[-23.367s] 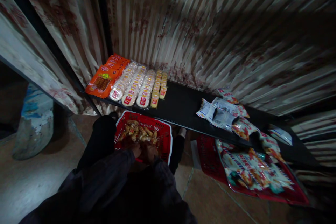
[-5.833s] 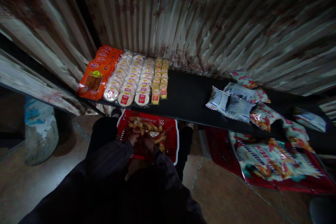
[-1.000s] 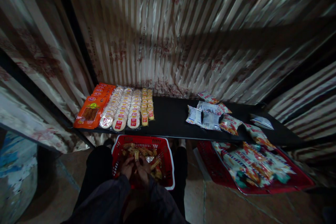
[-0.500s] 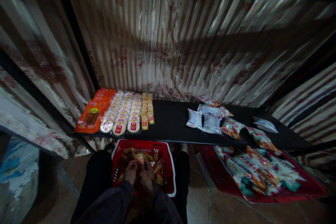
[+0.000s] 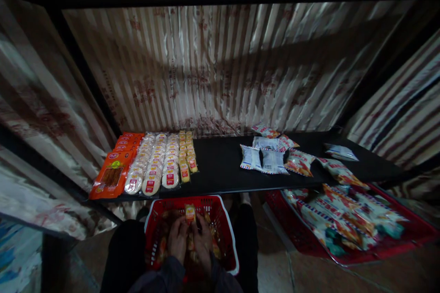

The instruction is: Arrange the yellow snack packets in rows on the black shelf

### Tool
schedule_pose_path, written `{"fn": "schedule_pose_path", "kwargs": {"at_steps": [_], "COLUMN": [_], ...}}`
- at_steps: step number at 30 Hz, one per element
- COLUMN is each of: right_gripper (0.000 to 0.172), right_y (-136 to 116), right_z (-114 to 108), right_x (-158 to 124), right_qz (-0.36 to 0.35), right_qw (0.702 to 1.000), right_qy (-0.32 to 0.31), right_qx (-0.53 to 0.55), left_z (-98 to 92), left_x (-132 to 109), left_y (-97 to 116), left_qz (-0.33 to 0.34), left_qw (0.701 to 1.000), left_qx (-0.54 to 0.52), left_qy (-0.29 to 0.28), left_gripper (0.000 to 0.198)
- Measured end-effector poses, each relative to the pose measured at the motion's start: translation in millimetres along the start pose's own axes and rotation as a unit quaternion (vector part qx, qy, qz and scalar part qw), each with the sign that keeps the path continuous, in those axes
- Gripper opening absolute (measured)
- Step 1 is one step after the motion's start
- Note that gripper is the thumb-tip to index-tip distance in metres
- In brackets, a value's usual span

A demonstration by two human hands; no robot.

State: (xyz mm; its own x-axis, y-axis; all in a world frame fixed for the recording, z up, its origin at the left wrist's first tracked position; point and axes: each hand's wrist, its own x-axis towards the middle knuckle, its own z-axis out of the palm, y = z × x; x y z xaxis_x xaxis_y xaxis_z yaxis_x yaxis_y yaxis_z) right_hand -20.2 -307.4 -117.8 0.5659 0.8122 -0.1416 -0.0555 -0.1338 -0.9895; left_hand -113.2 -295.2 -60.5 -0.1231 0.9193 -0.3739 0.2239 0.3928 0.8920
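A red plastic basket (image 5: 223,233) of small yellow snack packets sits on my lap, under the front edge of a black shelf (image 5: 220,169). Both hands are pressed together over the basket. My left hand (image 5: 178,239) and my right hand (image 5: 203,241) are closed round a bunch of the yellow packets (image 5: 190,213), one of which sticks up between my fingertips. On the shelf's left end lie rows of orange packs (image 5: 115,169), round white cakes (image 5: 153,167) and yellow packets (image 5: 185,155).
Loose white and patterned snack bags (image 5: 271,158) lie on the shelf's right half. A second red basket (image 5: 405,238) full of large snack bags stands on the floor at the right. Striped cloth hangs behind and beside the shelf. A dark board overhangs at the top.
My hands have gathered packets in the basket and lifted them a little toward the shelf. My head has tilted up, so the upper dark board shows.
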Motion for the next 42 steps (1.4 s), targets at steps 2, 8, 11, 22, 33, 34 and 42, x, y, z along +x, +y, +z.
{"fn": "schedule_pose_path", "kwargs": {"at_steps": [2, 8, 11, 22, 33, 34, 42], "right_gripper": [0.045, 0.057, 0.058, 0.056, 0.056, 0.056, 0.055], "right_y": [-5, -35, -51, -81, -101, -101, -95], "right_z": [-2, -9, -11, -13, -7, -6, 5], "right_x": [4, 16, 25, 55, 99, 103, 122], "right_qz": [-0.008, -0.077, -0.09, -0.146, -0.185, -0.187, -0.189], "right_qw": [1.0, 0.995, 0.992, 0.979, 0.966, 0.965, 0.96], "right_qy": [0.017, 0.018, 0.024, 0.023, -0.021, -0.023, -0.031], "right_qx": [-0.025, -0.052, -0.08, -0.138, -0.178, -0.181, -0.203], "left_z": [1.8, 12.0, 20.3, 35.5, 47.7, 47.9, 50.7], "left_x": [0, 0, 1, 13, 34, 36, 46], "left_y": [3, 33, 50, 75, 93, 94, 92], "left_qz": [0.023, 0.098, 0.132, 0.182, 0.238, 0.238, 0.216], "left_qw": [0.999, 0.995, 0.99, 0.982, 0.97, 0.97, 0.976], "left_qx": [-0.025, -0.034, -0.042, -0.044, -0.029, -0.03, -0.039], "left_qy": [-0.011, 0.009, 0.032, 0.028, 0.029, 0.027, 0.007], "left_gripper": [0.043, 0.045, 0.041, 0.036, 0.036, 0.036, 0.039]}}
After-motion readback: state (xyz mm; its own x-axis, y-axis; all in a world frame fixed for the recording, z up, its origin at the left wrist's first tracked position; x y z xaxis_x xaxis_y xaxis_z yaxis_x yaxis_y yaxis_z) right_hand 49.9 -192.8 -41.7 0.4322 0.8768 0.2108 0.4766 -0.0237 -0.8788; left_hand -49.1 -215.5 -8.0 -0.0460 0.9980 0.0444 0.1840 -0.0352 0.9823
